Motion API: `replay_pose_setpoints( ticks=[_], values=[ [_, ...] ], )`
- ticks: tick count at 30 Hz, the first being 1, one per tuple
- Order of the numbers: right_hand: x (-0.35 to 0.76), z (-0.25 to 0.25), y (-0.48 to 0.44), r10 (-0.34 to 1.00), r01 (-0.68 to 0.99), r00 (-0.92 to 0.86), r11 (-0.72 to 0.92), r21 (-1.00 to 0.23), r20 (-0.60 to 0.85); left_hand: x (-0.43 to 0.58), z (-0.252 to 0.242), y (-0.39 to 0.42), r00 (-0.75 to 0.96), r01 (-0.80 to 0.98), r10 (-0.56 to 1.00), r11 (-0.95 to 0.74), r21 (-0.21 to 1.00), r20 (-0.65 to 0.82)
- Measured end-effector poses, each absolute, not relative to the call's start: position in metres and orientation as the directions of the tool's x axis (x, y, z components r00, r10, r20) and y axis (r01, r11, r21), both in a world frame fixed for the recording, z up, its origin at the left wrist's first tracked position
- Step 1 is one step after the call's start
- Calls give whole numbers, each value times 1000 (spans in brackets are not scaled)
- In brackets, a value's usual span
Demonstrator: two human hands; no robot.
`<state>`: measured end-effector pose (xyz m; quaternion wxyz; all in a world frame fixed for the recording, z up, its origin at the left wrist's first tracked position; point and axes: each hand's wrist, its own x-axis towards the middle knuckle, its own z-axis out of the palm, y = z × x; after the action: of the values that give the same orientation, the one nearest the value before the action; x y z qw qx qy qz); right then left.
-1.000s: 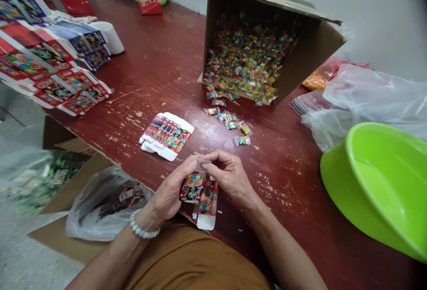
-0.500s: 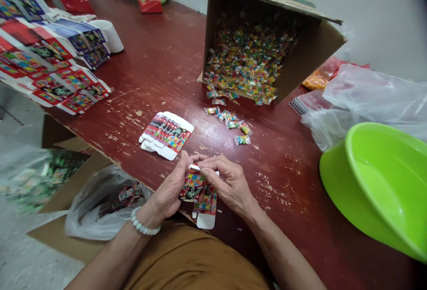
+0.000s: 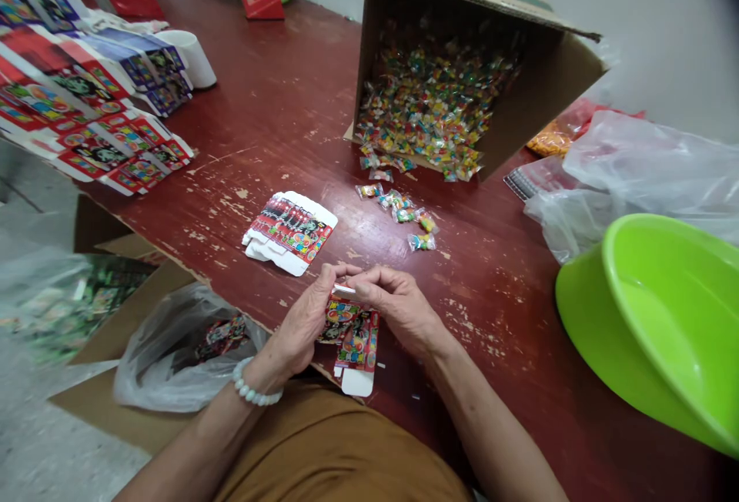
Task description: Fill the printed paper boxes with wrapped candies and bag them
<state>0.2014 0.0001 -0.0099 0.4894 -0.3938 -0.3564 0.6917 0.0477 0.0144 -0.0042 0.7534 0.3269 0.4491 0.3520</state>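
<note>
**No legible words on the printed cartons**

Nothing can be read in this view. The flat carton blank [image 3: 290,232] near the middle of the table [image 3: 254,102] carries red panels with rounded, multicoloured lettering, but the letters are too small and blurred to make out. The same goes for the folded carton [image 3: 353,330] at the near edge, under the left hand [image 3: 300,325] and right hand [image 3: 398,309]. The stacked cartons [image 3: 86,94] at far left show similar print on red and blue panels, also unreadable. The candy wrappers [image 3: 421,242] to the right bear only tiny, indistinct coloured marks.
</note>
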Motion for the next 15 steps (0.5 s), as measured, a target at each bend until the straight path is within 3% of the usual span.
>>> replay_pose_setpoints(
  ticks=[3, 9, 15],
  values=[
    [204, -11, 0, 940, -388, -211, -332, -860, -268, 47, -7, 15, 373, -255, 820, 540, 802, -433],
    [202, 2, 2, 937, -375, -266, -315, -872, -225, 45, -14, 14, 373, -255, 830, 521, 815, -414],
    [200, -4, 2, 968, -213, -214, -180, -960, -133, 47, -6, 15, 420, -314, 780, 604, 733, -463]
  ],
)
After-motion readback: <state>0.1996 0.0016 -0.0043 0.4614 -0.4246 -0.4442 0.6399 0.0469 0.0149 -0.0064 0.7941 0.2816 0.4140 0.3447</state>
